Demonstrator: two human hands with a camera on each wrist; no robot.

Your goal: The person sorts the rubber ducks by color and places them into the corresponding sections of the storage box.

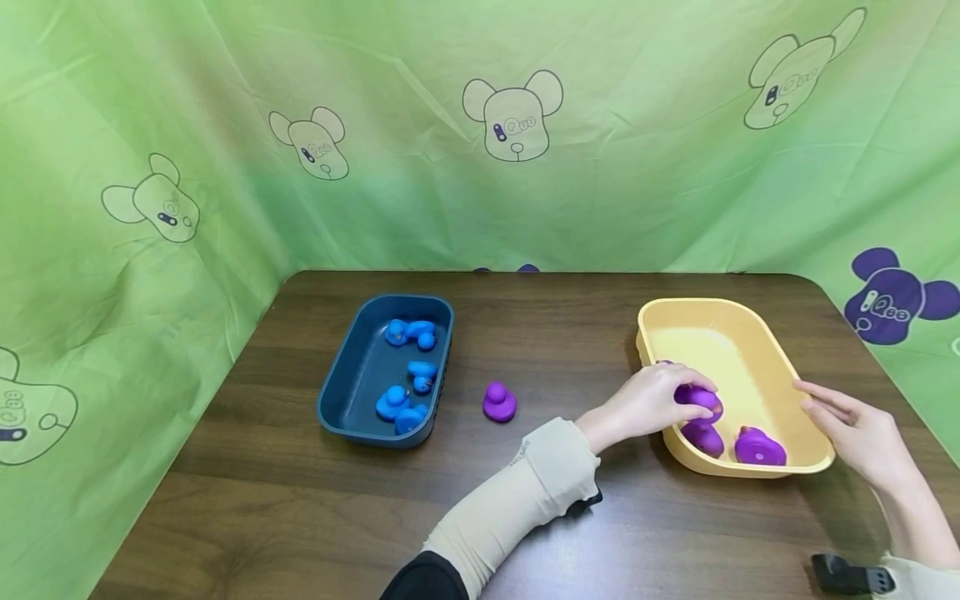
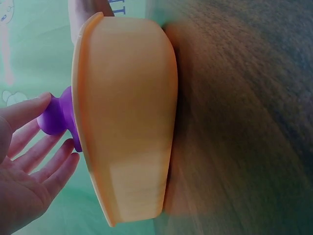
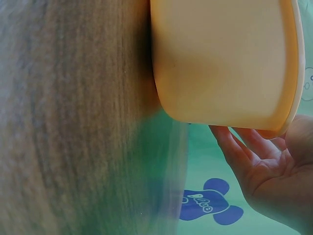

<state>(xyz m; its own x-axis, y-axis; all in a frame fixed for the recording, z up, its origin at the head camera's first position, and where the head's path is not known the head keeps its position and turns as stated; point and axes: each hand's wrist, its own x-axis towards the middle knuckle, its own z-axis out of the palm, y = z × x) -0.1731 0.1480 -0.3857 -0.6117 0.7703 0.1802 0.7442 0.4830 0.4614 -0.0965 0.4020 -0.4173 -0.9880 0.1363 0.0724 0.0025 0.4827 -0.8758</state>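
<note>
My left hand [image 1: 660,400] pinches a purple rubber duck [image 1: 701,400] between thumb and fingers over the near left part of a yellow bin [image 1: 720,321]. From the left wrist view, this purple duck [image 2: 56,115] stands out past the bin's rim, its lower side hidden behind the wall. Beneath it, another purple duck [image 1: 702,439] lies in the bin, with one more purple duck [image 1: 760,447] to its right. At the bin's right side, my right hand [image 1: 858,429] grips the rim, fingers along the outer wall in the right wrist view.
A dark blue bin [image 1: 352,400] on the left holds several blue ducks [image 1: 392,402]. Between the bins, a single purple duck [image 1: 499,402] sits on the brown wooden table [image 1: 300,508]. Green printed cloth [image 1: 420,200] hangs behind the table and at its sides.
</note>
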